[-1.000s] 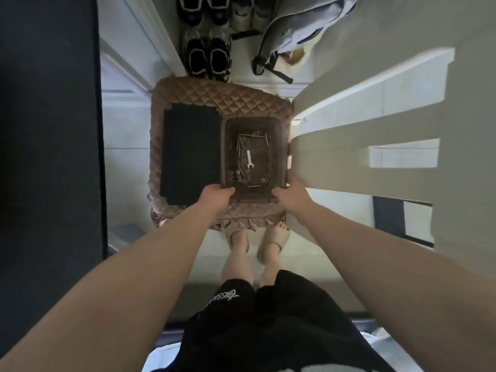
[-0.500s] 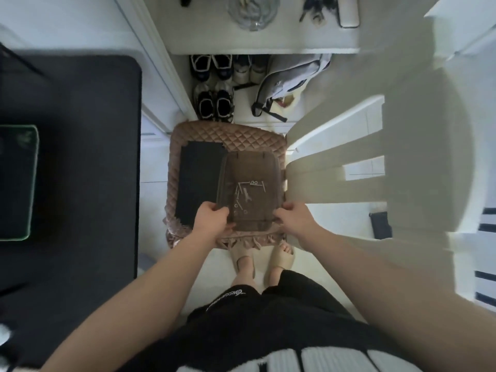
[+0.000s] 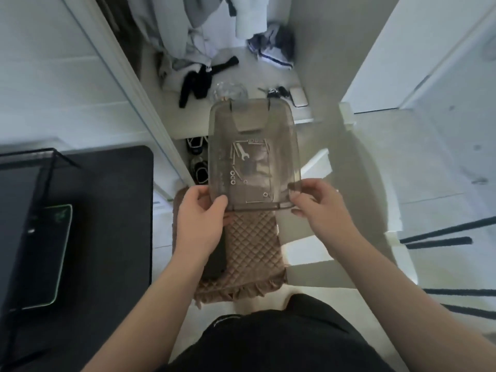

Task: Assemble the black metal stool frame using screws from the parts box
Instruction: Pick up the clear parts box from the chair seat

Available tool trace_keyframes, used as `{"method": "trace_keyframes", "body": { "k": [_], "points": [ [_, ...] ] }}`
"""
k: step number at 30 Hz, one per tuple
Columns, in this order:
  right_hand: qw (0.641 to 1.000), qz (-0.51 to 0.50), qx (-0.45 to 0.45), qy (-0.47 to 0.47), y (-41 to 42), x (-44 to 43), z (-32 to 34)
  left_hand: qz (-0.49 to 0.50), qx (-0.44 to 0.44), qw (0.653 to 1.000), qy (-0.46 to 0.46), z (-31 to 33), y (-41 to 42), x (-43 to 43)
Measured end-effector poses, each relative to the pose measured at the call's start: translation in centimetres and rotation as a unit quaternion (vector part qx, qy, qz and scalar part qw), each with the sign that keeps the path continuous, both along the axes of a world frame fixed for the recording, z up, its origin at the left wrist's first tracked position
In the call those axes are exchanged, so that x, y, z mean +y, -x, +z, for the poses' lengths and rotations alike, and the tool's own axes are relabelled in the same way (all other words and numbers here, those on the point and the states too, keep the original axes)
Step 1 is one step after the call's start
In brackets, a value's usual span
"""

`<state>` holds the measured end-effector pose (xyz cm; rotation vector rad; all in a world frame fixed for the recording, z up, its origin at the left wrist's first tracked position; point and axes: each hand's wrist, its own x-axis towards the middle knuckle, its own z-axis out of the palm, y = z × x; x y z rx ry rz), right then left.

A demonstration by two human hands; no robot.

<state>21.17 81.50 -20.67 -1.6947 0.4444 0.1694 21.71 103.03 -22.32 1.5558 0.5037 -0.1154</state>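
Note:
A clear brownish parts box [image 3: 281, 130] is held up in the air in front of me. Inside lie several screws, washers [image 3: 232, 178] and a small wrench [image 3: 241, 153]. My left hand [image 3: 200, 224] grips its near left corner, thumb on the rim. My right hand [image 3: 319, 205] pinches the near right corner. Below the box sits a brown quilted cushion [image 3: 252, 245] with a black flat piece [image 3: 216, 261] on its left side, mostly hidden by my left hand and arm. Black metal bars [image 3: 434, 236] show at the right edge.
A black desk mat [image 3: 107, 224] with a green-edged pad [image 3: 57, 253] and black wire frame fills the left. A white shelf [image 3: 188, 108] ahead holds clothes, keys and a phone; shoes [image 3: 200, 167] stand under it. A white plastic chair [image 3: 322, 264] is on the right.
Both hands have lifted the parts box off the cushion and raised it toward the shelf. My view has tilted up, so the shelf and clothes now show.

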Motion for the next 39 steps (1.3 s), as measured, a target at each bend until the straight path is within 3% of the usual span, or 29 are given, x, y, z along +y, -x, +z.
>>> {"method": "trace_keyframes", "body": {
  "k": [6,12,21,28,32,39],
  "points": [
    [0.993,-0.075,-0.096,0.004,1.8,-3.8,6.6,-0.084,-0.092,0.992,-0.012,7.2,-2.0,-4.0],
    [0.979,-0.161,-0.124,0.009,6.7,-9.8,9.6,-0.181,-0.124,0.975,0.023,10.0,-2.1,-11.5],
    [0.953,-0.290,-0.088,-0.006,17.2,-22.7,7.6,-0.331,-0.108,0.938,-0.003,10.2,2.3,-27.3],
    [0.928,-0.371,-0.004,-0.016,26.4,-37.4,3.4,-0.416,-0.019,0.907,-0.055,5.8,8.0,-40.7],
    [0.917,-0.385,0.076,0.068,31.0,-45.5,0.0,-0.477,0.024,0.872,-0.105,1.6,10.4,-47.0],
    [0.923,-0.318,0.174,0.128,35.7,-53.2,-6.2,-0.615,0.072,0.763,-0.186,-3.9,12.4,-54.3]
  ]
}}
